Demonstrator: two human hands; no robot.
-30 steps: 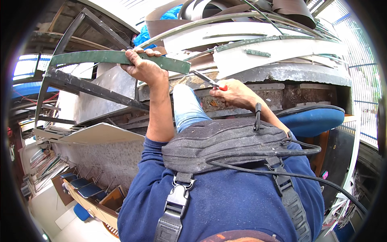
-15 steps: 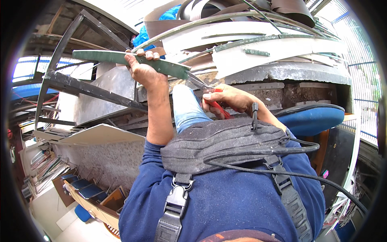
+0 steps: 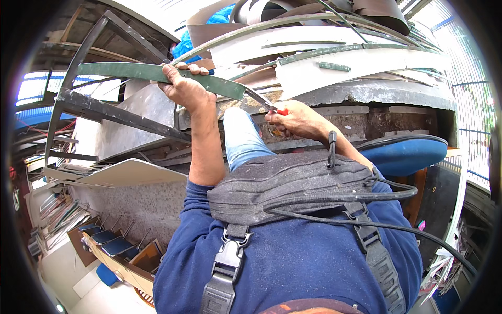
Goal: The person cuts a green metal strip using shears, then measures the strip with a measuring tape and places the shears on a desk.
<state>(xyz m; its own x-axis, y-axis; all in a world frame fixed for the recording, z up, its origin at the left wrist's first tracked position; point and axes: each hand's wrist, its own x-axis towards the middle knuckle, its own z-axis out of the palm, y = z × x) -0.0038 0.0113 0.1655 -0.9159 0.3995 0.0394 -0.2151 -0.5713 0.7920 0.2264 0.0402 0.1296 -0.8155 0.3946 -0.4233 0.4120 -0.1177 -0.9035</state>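
The left hand (image 3: 187,93) grips a green strip (image 3: 123,70), aloft near the left end of the tabletop (image 3: 402,94). The right hand (image 3: 299,121) grips pliers (image 3: 261,100), tips at the strip's right end.

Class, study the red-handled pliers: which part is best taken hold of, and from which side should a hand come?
Grip the pliers by the red handle, most likely coming from the right, where the right hand holds them. Their slim metal nose slants up and left to the end of the green strip, leaving the handle end facing away from it.
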